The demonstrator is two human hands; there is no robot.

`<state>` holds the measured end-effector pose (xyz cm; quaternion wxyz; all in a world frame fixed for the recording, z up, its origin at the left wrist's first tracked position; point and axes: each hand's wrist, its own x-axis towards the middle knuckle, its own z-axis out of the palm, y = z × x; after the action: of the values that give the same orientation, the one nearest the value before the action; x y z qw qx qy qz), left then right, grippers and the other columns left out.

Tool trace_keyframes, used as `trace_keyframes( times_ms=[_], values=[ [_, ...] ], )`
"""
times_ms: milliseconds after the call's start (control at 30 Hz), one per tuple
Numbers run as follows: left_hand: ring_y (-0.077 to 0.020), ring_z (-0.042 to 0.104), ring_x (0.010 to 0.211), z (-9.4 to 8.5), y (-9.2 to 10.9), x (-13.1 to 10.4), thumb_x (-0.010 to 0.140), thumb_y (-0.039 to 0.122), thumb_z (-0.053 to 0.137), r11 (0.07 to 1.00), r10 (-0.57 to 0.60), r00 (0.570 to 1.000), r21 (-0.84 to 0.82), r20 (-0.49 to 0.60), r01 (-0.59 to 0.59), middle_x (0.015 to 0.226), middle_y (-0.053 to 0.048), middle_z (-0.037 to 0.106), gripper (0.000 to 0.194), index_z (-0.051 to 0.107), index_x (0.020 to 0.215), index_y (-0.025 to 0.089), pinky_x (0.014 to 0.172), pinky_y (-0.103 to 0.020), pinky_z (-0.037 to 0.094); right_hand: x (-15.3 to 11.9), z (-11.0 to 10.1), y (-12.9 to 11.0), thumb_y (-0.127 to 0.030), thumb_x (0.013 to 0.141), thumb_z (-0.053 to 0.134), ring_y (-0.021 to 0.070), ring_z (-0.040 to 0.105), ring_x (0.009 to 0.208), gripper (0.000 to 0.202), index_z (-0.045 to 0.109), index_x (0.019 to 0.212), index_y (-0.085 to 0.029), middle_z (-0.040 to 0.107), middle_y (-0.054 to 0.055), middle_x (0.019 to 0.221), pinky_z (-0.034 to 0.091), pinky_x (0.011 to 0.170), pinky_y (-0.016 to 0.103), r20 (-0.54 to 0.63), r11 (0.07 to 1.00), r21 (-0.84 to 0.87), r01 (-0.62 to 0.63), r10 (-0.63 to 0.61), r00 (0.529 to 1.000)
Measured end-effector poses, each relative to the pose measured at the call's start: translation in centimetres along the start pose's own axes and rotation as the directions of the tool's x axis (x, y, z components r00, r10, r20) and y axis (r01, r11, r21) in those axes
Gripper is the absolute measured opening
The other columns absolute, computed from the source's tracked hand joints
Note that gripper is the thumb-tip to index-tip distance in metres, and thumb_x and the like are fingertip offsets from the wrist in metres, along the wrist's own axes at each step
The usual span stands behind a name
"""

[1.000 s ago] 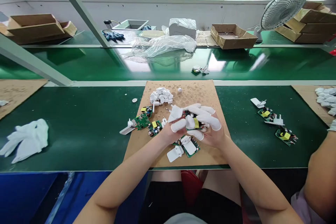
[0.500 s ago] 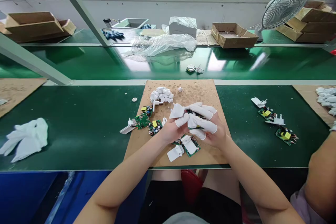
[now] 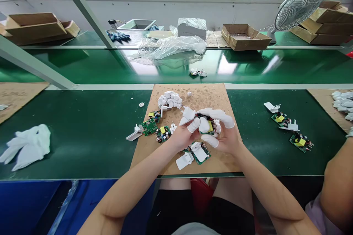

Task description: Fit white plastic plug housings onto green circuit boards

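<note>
White finger covers are on the fingers of both my hands, which meet over the cardboard sheet. My left hand (image 3: pixel 183 135) is closed on a white plug piece (image 3: pixel 188 113) with its prongs pointing up and away. Beside it, my right hand (image 3: pixel 228 132) curls around a circuit board (image 3: pixel 211 126) with a yellow part, gripping it by the edges. A smooth white piece (image 3: pixel 204 125) lies against the board, partly between the two hands. Under my wrists are more boards and a white plug plate (image 3: pixel 184 160). Fingers hide part of the held board.
A pile of small white caps (image 3: pixel 170 99) sits at the back of the cardboard sheet (image 3: pixel 154 158). Several circuit boards (image 3: pixel 149 127) lie to the left, others (image 3: pixel 301 142) to the right. A white glove (image 3: pixel 27 146) is far left. Another person's arm (image 3: pixel 340 183) shows at right.
My right fingers have spread outward, uncovering more of the board and the white piece. The plug piece has turned so its prongs show. The parts on the green belt behind have shifted left.
</note>
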<state>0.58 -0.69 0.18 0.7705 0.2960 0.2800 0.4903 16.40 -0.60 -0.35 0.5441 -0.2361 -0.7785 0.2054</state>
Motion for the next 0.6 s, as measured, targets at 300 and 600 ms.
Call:
trace_keyframes(
  times_ms=[300,600],
  values=[
    [-0.0134,0.052,0.07,-0.9,-0.7,0.2,0.054,0.057,0.088,0.971,0.061,0.996,0.233,-0.071,-0.043,0.071,0.003,0.061,0.049,0.064,0.077,0.02,0.064,-0.027,0.042,0.9,0.2,-1.6,-0.028,0.093,0.064,0.0241,0.069,0.108,0.029,0.056,0.121,-0.028,0.071,0.009,0.114,0.057,0.095,0.045,-0.039,0.948,0.254,-0.191,0.207,0.978],
    [-0.0183,0.065,0.082,-0.7,0.2,-0.1,0.069,0.044,0.082,0.999,-0.043,0.998,-0.001,0.038,0.043,0.078,0.0,0.067,0.038,0.069,0.095,0.02,0.074,-0.029,0.052,0.6,-0.3,-0.2,-0.023,0.095,0.059,0.0267,0.065,0.11,0.031,0.056,0.126,-0.029,0.068,0.012,0.125,0.054,0.09,0.047,0.076,0.951,-0.251,0.18,-0.166,0.983]
  ],
)
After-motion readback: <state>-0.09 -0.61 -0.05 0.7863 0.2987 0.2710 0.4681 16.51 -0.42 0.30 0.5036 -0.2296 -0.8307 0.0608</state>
